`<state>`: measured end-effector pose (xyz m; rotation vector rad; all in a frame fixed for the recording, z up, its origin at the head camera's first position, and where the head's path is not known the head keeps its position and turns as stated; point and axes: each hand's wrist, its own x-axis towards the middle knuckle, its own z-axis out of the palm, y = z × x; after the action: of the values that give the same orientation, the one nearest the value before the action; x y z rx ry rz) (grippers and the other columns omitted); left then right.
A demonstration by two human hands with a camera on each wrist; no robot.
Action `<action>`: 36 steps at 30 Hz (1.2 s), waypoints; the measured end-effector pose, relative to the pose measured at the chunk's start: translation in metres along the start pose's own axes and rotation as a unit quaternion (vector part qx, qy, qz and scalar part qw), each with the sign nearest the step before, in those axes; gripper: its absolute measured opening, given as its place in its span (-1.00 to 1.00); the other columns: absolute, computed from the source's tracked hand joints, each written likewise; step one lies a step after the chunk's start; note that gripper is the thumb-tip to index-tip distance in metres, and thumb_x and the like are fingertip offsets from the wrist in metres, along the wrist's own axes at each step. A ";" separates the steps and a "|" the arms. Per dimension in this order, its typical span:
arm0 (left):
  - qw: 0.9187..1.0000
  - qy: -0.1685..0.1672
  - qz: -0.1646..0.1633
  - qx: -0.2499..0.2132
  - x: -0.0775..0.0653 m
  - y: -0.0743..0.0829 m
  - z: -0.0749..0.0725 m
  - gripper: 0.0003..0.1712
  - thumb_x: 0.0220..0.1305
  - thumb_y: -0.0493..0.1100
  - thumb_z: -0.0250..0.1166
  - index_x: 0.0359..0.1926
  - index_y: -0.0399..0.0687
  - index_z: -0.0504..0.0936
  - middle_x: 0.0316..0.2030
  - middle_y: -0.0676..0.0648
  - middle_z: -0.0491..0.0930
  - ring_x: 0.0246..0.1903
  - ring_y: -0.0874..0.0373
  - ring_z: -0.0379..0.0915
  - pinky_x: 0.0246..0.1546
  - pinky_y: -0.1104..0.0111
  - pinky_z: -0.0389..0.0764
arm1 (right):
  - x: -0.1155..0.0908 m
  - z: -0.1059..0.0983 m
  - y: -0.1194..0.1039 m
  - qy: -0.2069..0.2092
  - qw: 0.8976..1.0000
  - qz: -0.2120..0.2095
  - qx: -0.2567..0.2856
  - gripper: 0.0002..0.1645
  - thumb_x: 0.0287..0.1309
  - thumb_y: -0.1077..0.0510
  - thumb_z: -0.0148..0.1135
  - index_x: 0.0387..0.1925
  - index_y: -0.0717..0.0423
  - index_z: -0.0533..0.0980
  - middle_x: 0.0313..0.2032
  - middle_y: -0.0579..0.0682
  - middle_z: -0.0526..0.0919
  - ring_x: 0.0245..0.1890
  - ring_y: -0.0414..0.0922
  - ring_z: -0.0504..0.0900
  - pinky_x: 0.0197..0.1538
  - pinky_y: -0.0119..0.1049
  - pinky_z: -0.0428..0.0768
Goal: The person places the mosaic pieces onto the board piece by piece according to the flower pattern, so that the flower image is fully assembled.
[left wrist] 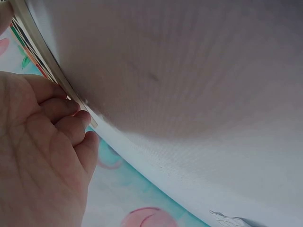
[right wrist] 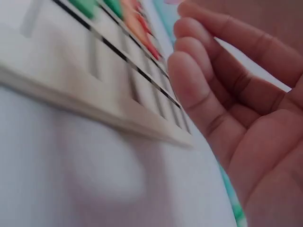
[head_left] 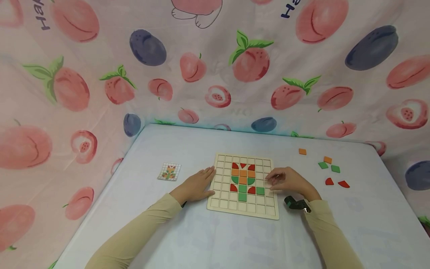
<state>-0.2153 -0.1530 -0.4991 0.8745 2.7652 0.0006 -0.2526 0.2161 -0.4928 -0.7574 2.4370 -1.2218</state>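
Note:
A pale wooden grid board (head_left: pixel 221 204) lies on the table, bearing red, orange and green tiles arranged in a flower-like figure. Slightly apart from its stem, a green square tile (head_left: pixel 260 191) sits in a cell toward the right. My left hand (head_left: pixel 196 185) rests at the board's left edge with its fingers extended; in the left wrist view the fingertips of that hand (left wrist: pixel 47 137) touch the rim. Over the right edge hovers my right hand (head_left: pixel 289 182), fingers loosely bent. The right wrist view shows no tile in this hand (right wrist: pixel 246 109), though its thumb is hidden there.
A small pattern card (head_left: pixel 169 171) lies left of the board. To the right are loose tiles: an orange square (head_left: pixel 302 151), another orange square (head_left: pixel 327 160), green squares (head_left: pixel 335 169) and red curved pieces (head_left: pixel 329 181). A fruit-print cloth (head_left: pixel 201 123) rises behind the table.

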 end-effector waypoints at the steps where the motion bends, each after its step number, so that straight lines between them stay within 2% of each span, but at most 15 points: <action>1: 1.000 -0.001 0.000 -0.002 0.000 0.000 0.000 -0.08 0.35 0.27 -0.03 0.46 -0.23 -0.08 0.48 -0.16 -0.12 0.47 0.03 -0.18 0.47 0.21 0.01 | -0.002 -0.005 0.002 0.012 1.000 0.000 0.005 -0.60 -0.15 0.14 0.49 -0.18 0.17 0.64 -0.25 0.08 0.68 -0.34 -0.28 0.56 -0.24 -0.47 0.57; 7: 1.000 -0.004 -0.002 -0.007 -0.002 0.001 -0.002 -0.08 0.35 0.26 -0.02 0.46 -0.22 -0.08 0.48 -0.15 -0.13 0.47 0.03 -0.18 0.47 0.21 0.00 | -0.019 -0.042 0.014 0.066 0.998 0.007 0.022 -0.58 0.00 0.24 0.39 -0.08 0.35 0.56 -0.13 0.21 0.66 -0.21 -0.21 0.63 -0.16 -0.58 0.57; 10: 1.000 -0.003 -0.002 -0.005 -0.002 0.001 -0.003 -0.08 0.35 0.26 -0.02 0.46 -0.22 -0.08 0.48 -0.15 -0.12 0.47 0.03 -0.17 0.47 0.22 0.01 | -0.030 -0.064 0.021 0.081 0.996 0.023 0.004 -0.57 0.06 0.26 0.33 -0.03 0.39 0.52 -0.09 0.17 0.66 -0.17 -0.25 0.65 -0.16 -0.59 0.59; 13: 1.000 -0.003 0.000 -0.004 -0.002 0.002 -0.004 -0.08 0.35 0.26 -0.02 0.46 -0.23 -0.07 0.48 -0.16 -0.11 0.47 0.02 -0.16 0.47 0.22 0.01 | -0.042 -0.085 0.028 0.101 0.993 0.053 -0.024 -0.55 0.09 0.20 0.32 0.00 0.34 0.52 -0.09 0.11 0.66 -0.19 -0.36 0.63 -0.19 -0.60 0.59; 16: 1.000 -0.004 0.000 -0.004 -0.003 0.002 -0.005 -0.08 0.35 0.26 -0.02 0.46 -0.23 -0.07 0.48 -0.16 -0.11 0.47 0.03 -0.16 0.47 0.22 0.02 | -0.055 -0.105 0.038 0.120 0.988 0.079 -0.055 -0.53 0.11 0.14 0.31 0.02 0.31 0.51 -0.11 -0.01 0.67 -0.22 -0.48 0.59 -0.21 -0.65 0.57; 19: 1.000 -0.002 -0.002 -0.003 -0.003 0.003 -0.005 -0.08 0.34 0.26 -0.02 0.46 -0.22 -0.07 0.48 -0.16 -0.10 0.47 0.03 -0.16 0.46 0.22 0.02 | -0.067 -0.122 0.050 0.137 0.983 0.105 -0.065 -0.49 0.11 0.07 0.32 0.03 0.31 0.50 -0.16 -0.23 0.67 -0.26 -0.56 0.56 -0.25 -0.68 0.54; 22: 1.000 -0.002 -0.003 0.000 -0.003 0.003 -0.005 -0.08 0.34 0.26 -0.01 0.46 -0.22 -0.07 0.48 -0.16 -0.10 0.47 0.03 -0.15 0.46 0.22 0.02 | -0.077 -0.135 0.061 0.148 0.977 0.134 -0.072 -0.43 0.10 0.00 0.32 0.05 0.30 0.49 -0.19 -0.35 0.64 -0.30 -0.61 0.53 -0.28 -0.69 0.53; 25: 1.000 -0.001 -0.002 0.001 -0.003 0.003 -0.004 -0.08 0.34 0.26 0.00 0.46 -0.23 -0.07 0.48 -0.16 -0.10 0.47 0.03 -0.15 0.46 0.23 0.03 | -0.085 -0.144 0.072 0.154 0.970 0.164 -0.093 -0.39 0.12 -0.06 0.30 0.08 0.28 0.48 -0.13 -0.13 0.67 -0.32 -0.68 0.44 -0.30 -0.68 0.51; 26: 1.000 -0.001 -0.002 0.002 -0.003 0.003 -0.004 -0.08 0.34 0.26 0.00 0.46 -0.22 -0.07 0.48 -0.15 -0.09 0.47 0.03 -0.15 0.46 0.23 0.03 | -0.086 -0.145 0.076 0.155 0.967 0.174 -0.104 -0.37 0.13 -0.08 0.28 0.09 0.27 0.47 -0.09 -0.02 0.65 -0.33 -0.70 0.41 -0.26 -0.60 0.56; 28: 1.000 0.000 -0.003 0.003 -0.003 0.003 -0.004 -0.08 0.34 0.26 0.00 0.46 -0.22 -0.07 0.48 -0.15 -0.09 0.47 0.03 -0.15 0.46 0.23 0.03 | -0.089 -0.147 0.083 0.154 0.961 0.194 -0.119 -0.31 0.15 -0.15 0.24 0.13 0.27 0.43 0.02 0.20 0.57 -0.20 -0.49 0.51 -0.08 -0.33 0.63; 31: 1.000 0.001 -0.005 0.004 -0.003 0.003 -0.003 -0.08 0.34 0.26 0.01 0.46 -0.22 -0.07 0.48 -0.15 -0.10 0.47 0.04 -0.15 0.46 0.23 0.03 | -0.091 -0.149 0.093 0.152 0.957 0.212 -0.124 -0.25 0.16 -0.19 0.20 0.16 0.30 0.40 0.12 0.40 0.44 0.00 -0.04 0.51 0.08 0.16 0.48; 32: 1.000 0.000 -0.005 0.004 -0.003 0.003 -0.003 -0.07 0.34 0.26 0.01 0.46 -0.21 -0.07 0.48 -0.15 -0.10 0.47 0.04 -0.15 0.46 0.23 0.03 | -0.091 -0.150 0.096 0.152 0.957 0.217 -0.120 -0.23 0.16 -0.20 0.20 0.16 0.31 0.39 0.13 0.41 0.43 0.01 0.00 0.48 0.09 0.29 0.39; 33: 1.000 0.000 -0.006 0.004 -0.002 0.002 -0.003 -0.07 0.33 0.26 0.01 0.46 -0.21 -0.07 0.48 -0.15 -0.10 0.47 0.04 -0.16 0.46 0.23 0.02 | -0.092 -0.150 0.098 0.152 0.957 0.220 -0.114 -0.22 0.16 -0.21 0.20 0.16 0.32 0.38 0.14 0.43 0.42 0.02 0.00 0.47 0.10 0.33 0.35; 34: 1.000 -0.001 -0.006 0.004 -0.002 0.002 -0.003 -0.07 0.33 0.26 0.01 0.46 -0.21 -0.08 0.48 -0.15 -0.11 0.47 0.04 -0.16 0.46 0.23 0.02 | -0.093 -0.151 0.101 0.151 0.957 0.223 -0.110 -0.21 0.15 -0.21 0.21 0.16 0.33 0.39 0.14 0.43 0.42 -0.05 -0.17 0.49 0.10 0.33 0.34; 36: 1.000 -0.001 -0.007 0.003 -0.002 0.003 -0.003 -0.07 0.33 0.26 0.01 0.46 -0.21 -0.08 0.48 -0.15 -0.11 0.47 0.03 -0.16 0.46 0.23 0.02 | -0.093 -0.152 0.105 0.146 0.957 0.230 -0.098 -0.20 0.13 -0.20 0.23 0.17 0.34 0.37 0.15 0.44 0.40 -0.18 -0.50 0.40 0.12 0.34 0.31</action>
<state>-0.2132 -0.1517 -0.4953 0.8567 2.7703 -0.0114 -0.2849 0.4209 -0.4848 -0.0313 2.7834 -0.9704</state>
